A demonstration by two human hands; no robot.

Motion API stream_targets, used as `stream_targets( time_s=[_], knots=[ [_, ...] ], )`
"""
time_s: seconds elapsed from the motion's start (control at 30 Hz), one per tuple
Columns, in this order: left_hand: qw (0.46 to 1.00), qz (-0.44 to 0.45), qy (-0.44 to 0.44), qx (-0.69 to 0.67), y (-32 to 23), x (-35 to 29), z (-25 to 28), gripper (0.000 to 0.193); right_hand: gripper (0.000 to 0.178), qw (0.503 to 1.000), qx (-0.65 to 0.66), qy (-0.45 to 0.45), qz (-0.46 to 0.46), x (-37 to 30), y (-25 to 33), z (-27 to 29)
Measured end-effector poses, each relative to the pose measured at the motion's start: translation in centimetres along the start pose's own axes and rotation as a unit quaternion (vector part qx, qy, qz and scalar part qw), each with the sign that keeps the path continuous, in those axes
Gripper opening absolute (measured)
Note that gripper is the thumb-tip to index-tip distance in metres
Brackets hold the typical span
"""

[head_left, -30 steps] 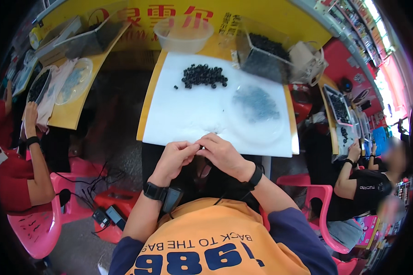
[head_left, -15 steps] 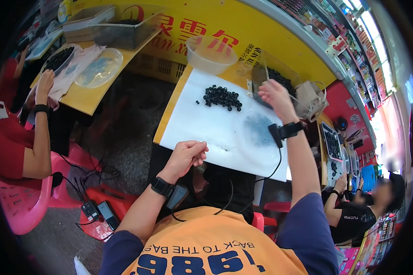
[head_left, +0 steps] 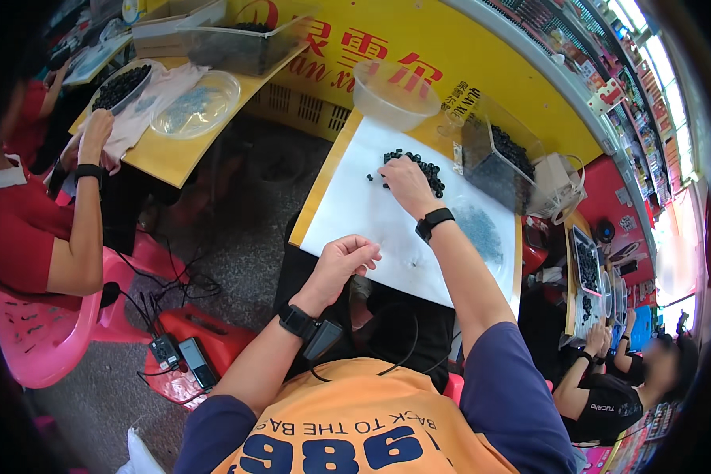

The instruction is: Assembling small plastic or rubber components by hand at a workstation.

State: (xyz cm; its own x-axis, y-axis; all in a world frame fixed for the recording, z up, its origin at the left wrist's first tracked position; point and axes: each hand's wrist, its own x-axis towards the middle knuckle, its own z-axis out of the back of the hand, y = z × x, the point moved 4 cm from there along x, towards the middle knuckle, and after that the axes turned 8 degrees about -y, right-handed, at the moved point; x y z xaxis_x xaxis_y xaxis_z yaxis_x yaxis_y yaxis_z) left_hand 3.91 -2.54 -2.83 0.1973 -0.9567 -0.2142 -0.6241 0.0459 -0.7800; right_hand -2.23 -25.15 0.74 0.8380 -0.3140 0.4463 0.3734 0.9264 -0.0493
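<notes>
My right hand [head_left: 409,185] reaches over the pile of small black cylindrical pieces [head_left: 426,167] on the white board [head_left: 347,178]. Its fingers are bent together at the pile's near left side; whatever is between the fingertips is hidden. One loose black piece [head_left: 369,178] lies just left of the pile. Over the board's near edge, my left hand [head_left: 341,272] is closed, thumb against the curled fingers, and I cannot make out anything in it. A layer of small grey-blue bits [head_left: 479,233] in a clear round dish is right of my right forearm.
Behind the pile stands a clear round bowl [head_left: 395,99]. A clear bin [head_left: 494,162] with more black pieces is at the back right, a beige bag [head_left: 561,186] beside it. To the left, a co-worker in red [head_left: 43,229] sits at another yellow table [head_left: 154,162].
My right hand has come left from beside the bin to the black pile. My left hand keeps its closed shape near the board's edge. The whole view has shifted slightly.
</notes>
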Motion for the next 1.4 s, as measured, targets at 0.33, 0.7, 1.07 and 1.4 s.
stream_targets(
  time_s=[0.33,0.7,1.07,1.4],
  knots=[
    [1.0,-0.003,-0.001,-0.006,0.9,0.3,0.0,0.01,0.033,0.94,0.24,-0.104,-0.221,-5.7,0.8,5.2],
    [0.991,0.075,0.011,-0.108,2.8,-0.5,-1.6,0.022,0.03,0.883,0.347,-0.161,-0.273,-13.1,12.8,11.6],
    [0.992,0.109,-0.003,-0.057,3.2,-0.1,-0.5,0.023,0.014,0.858,0.15,-0.219,-0.439,-24.1,1.9,15.0],
    [0.993,0.11,0.0,-0.043,3.4,0.0,-0.5,0.024,0.011,0.915,0.04,-0.124,-0.382,-26.8,-4.3,13.0]
  ],
)
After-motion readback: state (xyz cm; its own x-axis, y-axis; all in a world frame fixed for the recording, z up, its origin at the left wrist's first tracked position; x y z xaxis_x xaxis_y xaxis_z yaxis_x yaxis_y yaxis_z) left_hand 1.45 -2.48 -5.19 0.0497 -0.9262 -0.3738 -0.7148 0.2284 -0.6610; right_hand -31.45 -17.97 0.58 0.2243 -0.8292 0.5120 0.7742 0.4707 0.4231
